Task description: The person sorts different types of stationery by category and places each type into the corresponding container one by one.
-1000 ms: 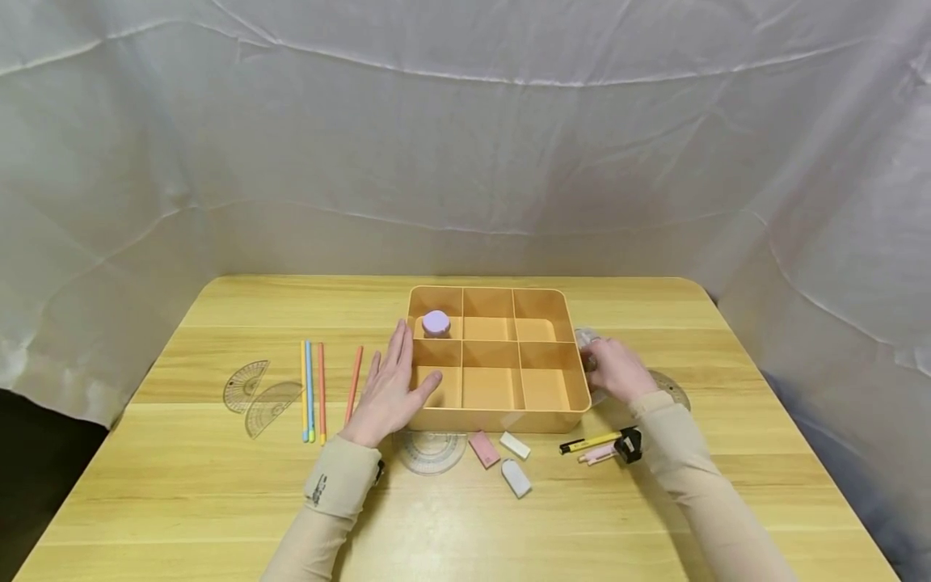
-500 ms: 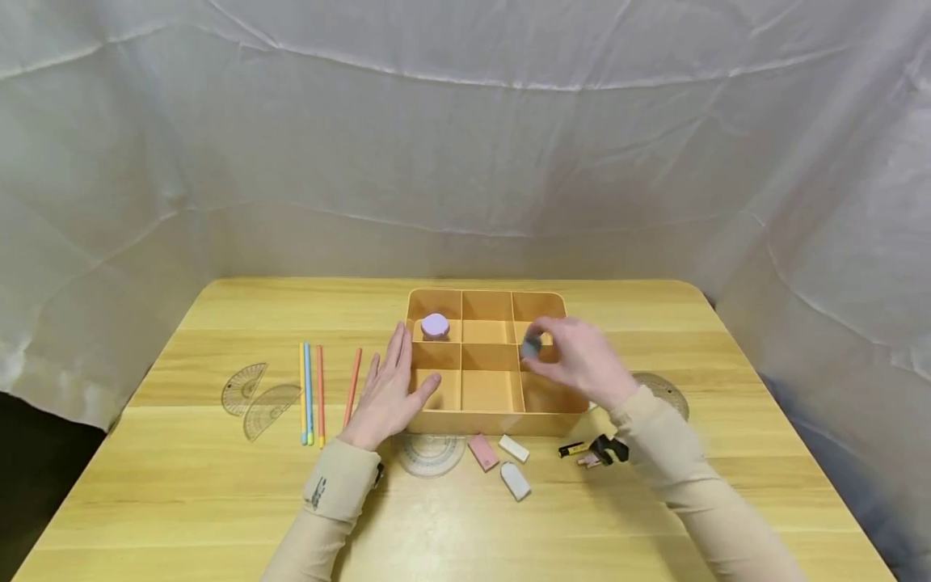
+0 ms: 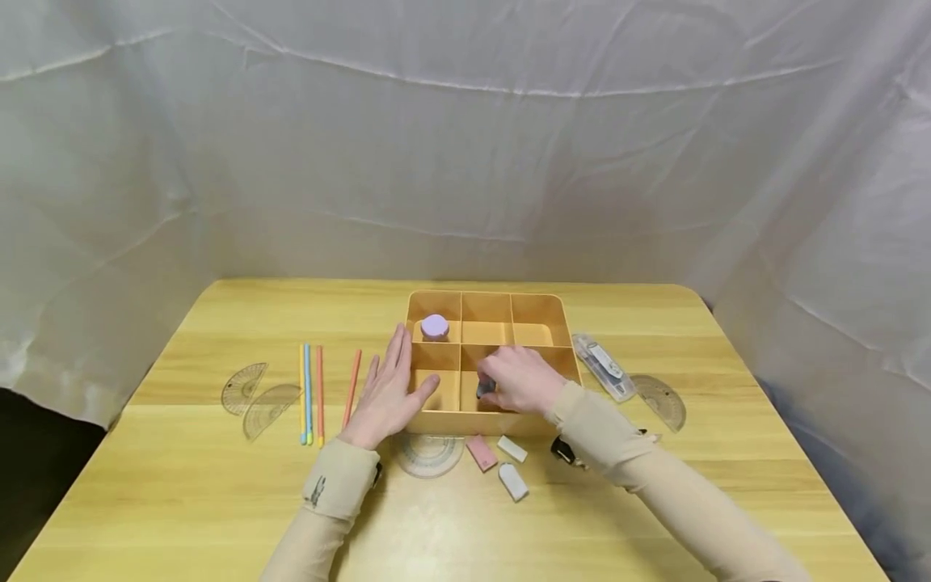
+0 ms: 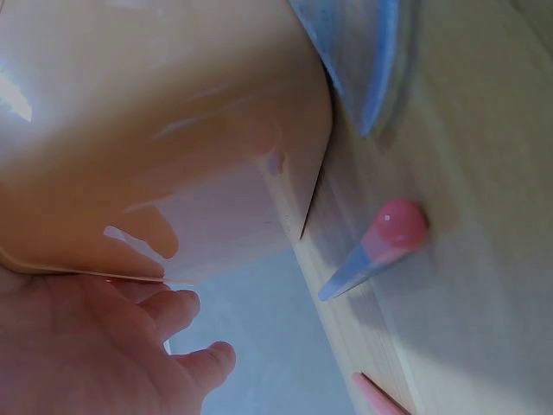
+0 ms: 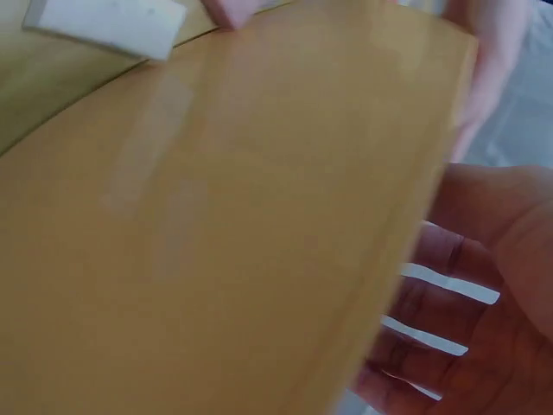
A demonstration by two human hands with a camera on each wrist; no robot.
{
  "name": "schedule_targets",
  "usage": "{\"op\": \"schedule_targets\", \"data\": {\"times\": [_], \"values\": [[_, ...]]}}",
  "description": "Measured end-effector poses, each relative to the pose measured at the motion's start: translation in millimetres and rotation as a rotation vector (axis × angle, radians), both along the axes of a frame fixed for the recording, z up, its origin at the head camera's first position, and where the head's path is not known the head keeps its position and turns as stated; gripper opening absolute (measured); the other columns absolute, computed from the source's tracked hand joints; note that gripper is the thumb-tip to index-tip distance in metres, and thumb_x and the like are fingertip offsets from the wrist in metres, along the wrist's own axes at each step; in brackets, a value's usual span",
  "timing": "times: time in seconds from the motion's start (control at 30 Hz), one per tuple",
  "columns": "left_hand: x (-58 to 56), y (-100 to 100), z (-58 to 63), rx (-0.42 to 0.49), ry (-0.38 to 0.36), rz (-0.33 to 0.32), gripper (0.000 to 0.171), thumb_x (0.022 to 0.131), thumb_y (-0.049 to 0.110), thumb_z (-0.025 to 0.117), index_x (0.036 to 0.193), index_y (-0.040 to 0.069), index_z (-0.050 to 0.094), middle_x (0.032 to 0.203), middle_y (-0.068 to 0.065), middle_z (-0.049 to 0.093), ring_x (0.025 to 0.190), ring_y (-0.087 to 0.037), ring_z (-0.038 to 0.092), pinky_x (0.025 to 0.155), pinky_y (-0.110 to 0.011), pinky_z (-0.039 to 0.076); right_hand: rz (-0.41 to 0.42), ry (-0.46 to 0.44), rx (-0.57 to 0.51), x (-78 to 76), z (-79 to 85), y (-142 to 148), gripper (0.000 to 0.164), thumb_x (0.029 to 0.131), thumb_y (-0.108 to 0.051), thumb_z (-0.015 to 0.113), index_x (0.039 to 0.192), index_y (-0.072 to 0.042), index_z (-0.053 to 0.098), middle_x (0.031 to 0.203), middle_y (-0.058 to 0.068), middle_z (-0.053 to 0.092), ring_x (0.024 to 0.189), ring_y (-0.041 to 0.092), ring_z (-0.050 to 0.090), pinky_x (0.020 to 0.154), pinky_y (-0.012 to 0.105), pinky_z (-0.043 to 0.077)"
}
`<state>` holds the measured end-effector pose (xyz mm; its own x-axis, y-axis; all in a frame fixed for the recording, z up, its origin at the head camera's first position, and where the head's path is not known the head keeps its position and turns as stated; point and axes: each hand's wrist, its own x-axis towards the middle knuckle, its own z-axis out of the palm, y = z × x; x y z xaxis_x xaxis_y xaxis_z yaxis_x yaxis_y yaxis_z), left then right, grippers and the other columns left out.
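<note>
Two hands work: left (image 3: pixel 389 398) straight-fingered along the box's (image 3: pixel 445 422) edge, right (image 3: pixel 522 378) pinching a dark object (image 3: pixel 485 387) between dividers (image 3: pixel 460 380).

Glossy plastic tray (image 3: pixel 465 423), wood-grain table (image 3: pixel 182 493)

Orange box (image 3: pixel 458 422) touched by left hand (image 3: pixel 390 396); dark object (image 3: pixel 485 388) in right hand (image 3: pixel 520 378) at front middle compartment (image 3: pixel 469 392).

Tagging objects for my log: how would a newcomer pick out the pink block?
On the table, find the orange divided box. Just outside its near side, right of a clear protractor, lies the pink block. Its colour sets it apart: both neighbouring blocks are whitish.
</note>
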<state>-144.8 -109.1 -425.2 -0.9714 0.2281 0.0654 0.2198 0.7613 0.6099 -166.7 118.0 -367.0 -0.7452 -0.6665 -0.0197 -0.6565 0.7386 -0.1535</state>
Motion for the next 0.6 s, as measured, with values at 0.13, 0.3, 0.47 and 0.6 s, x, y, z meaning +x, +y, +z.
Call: {"op": "schedule_targets", "data": {"times": [0.13,0.3,0.47,0.6], "values": [[-1.1,0.0,-0.2,-0.004,0.007,-0.002,0.089,0.103,0.044,0.051,0.160,-0.001,0.001,0.171,-0.014,-0.006,0.158,-0.033,0.009,0.127,-0.061,0.007,0.009,0.021,0.047,-4.9,-5.6,-5.6,0.018,0.080,-0.018,0.084,0.076,-0.012,0.067,0.072,-0.001,0.067,0.063,0.014,0.059,0.053,0.032,0.050],[-1.3,-0.5,-0.6,-0.012,0.001,0.004,0.089,0.103,0.044,0.051,0.160,-0.001,0.001,0.171,-0.013,-0.006,0.158,-0.032,0.008,0.128,-0.060,0.007,-0.006,0.004,0.117,-9.2,-14.4,-12.9,0.025,0.078,-0.016,0.084,0.069,-0.013,0.061,0.068,0.000,0.058,0.061,0.014,0.051,0.050,0.032,0.045],[-1.0,0.0,0.2,0.000,0.002,0.002,0.088,0.103,0.043,0.052,0.160,-0.002,0.002,0.171,-0.013,-0.006,0.158,-0.032,0.008,0.127,-0.061,0.007,-0.020,0.026,0.153,-11.6,-22.4,-17.2,0.026,0.076,-0.008,0.082,0.065,-0.014,0.059,0.069,0.003,0.061,0.061,0.017,0.055,0.052,0.037,0.051],[-1.3,0.0,-0.6,0.002,0.007,0.000,0.088,0.103,0.043,0.052,0.160,-0.001,0.002,0.171,-0.013,-0.006,0.158,-0.032,0.009,0.127,-0.061,0.007,-0.017,0.042,0.173,-12.8,-27.1,-19.4,0.029,0.074,-0.006,0.082,0.062,-0.016,0.057,0.071,0.005,0.064,0.062,0.021,0.060,0.052,0.039,0.053]]}}
